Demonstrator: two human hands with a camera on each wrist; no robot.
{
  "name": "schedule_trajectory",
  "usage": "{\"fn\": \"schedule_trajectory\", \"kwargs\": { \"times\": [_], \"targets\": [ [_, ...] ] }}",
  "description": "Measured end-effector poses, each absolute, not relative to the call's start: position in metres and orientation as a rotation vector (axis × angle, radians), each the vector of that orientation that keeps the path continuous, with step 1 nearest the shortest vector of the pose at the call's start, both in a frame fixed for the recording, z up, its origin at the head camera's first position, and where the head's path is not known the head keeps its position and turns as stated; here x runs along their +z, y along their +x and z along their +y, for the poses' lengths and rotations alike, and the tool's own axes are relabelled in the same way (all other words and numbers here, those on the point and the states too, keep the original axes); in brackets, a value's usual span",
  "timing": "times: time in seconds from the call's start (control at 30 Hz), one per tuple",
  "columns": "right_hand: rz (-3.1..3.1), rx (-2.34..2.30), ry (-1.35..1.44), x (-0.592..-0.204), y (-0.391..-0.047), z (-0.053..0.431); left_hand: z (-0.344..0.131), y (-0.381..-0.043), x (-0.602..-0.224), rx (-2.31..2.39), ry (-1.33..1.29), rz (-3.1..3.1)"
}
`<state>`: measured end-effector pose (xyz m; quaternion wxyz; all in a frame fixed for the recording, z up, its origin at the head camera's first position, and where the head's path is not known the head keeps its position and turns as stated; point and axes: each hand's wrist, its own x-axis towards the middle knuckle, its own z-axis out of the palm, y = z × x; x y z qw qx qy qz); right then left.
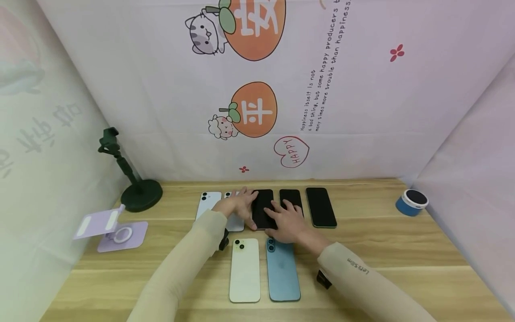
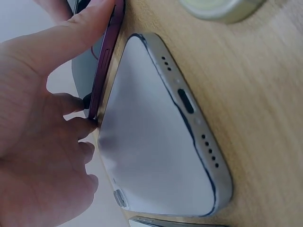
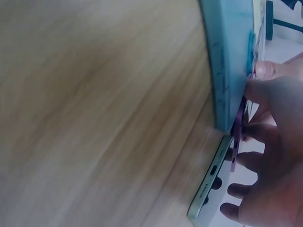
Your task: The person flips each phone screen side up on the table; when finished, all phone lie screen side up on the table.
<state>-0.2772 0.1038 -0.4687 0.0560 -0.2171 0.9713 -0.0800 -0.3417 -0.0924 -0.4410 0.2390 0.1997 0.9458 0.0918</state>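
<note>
A black-screened phone with a purple edge point(image 1: 263, 203) lies face up in the middle of the back row. My left hand point(image 1: 237, 206) spans its left side, thumb at the near corner, fingertips at the far end, pinching it lengthwise. My right hand point(image 1: 287, 223) reaches it from the right, thumb and index finger against its edge; the other fingers spread over the neighbouring black-screened phone point(image 1: 290, 197). Beneath the right palm is the top of a blue phone point(image 1: 283, 275), lying back up. The left wrist view shows a white phone point(image 2: 151, 137) beside the left hand.
Another white phone point(image 1: 209, 201) stands leftmost in the row, and a black-screened phone point(image 1: 321, 207) rightmost. In front lies a cream phone point(image 1: 245, 270). A dark green stand point(image 1: 141, 194) and a lilac folding stand point(image 1: 122, 237) are left; a blue round speaker point(image 1: 411, 202) is right.
</note>
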Motion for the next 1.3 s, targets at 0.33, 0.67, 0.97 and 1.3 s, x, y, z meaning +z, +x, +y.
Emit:
{"fn": "schedule_trajectory", "kwargs": {
  "times": [0.33,0.67,0.97,1.3],
  "targets": [
    [2.911,-0.276,-0.694,-0.467,-0.283,0.097,-0.114,-0.344,-0.437,0.294,0.564,2.606],
    [2.934,-0.416,-0.836,-0.462,-0.279,0.069,-0.158,-0.344,-0.425,0.305,0.451,2.613],
    [2.940,-0.345,-0.873,-0.461,-0.276,0.041,-0.173,-0.339,-0.431,0.112,0.495,2.608],
    [2.888,-0.231,-0.871,-0.466,-0.280,0.024,-0.178,-0.336,-0.436,0.094,0.497,2.605]
  ]
}}
